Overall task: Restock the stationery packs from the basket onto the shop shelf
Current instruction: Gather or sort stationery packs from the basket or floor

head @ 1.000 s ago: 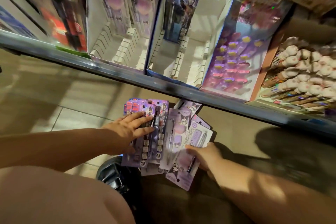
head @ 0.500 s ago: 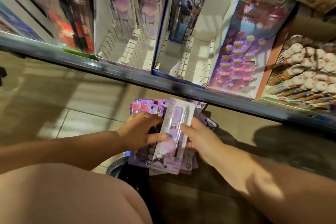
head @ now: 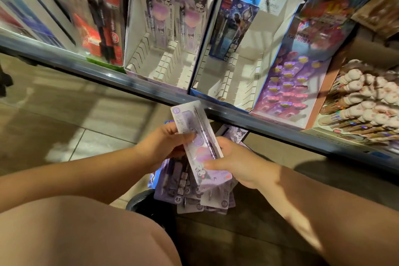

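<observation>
A pale purple stationery pack (head: 199,146) with a pen in it is tilted upward below the shelf edge (head: 269,123). My left hand (head: 164,147) grips its left side and my right hand (head: 237,162) pinches its right side. Beneath it lies a pile of more purple packs (head: 183,190) over the dark basket (head: 146,201), whose rim shows near my knee. On the shelf, a white display box (head: 164,67) holds two matching purple packs at its back.
A second white box (head: 244,80) holds one blue pack. Red packs (head: 97,24) stand to the left; a purple eraser tray (head: 287,90) and plush-topped pens (head: 367,101) lie to the right. Tiled floor (head: 64,119) spreads at left. My knee (head: 86,233) fills the lower left.
Both hands left the pile, took hold of one purple pack and lifted it toward the shelf edge. The view tilted closer to the shelf.
</observation>
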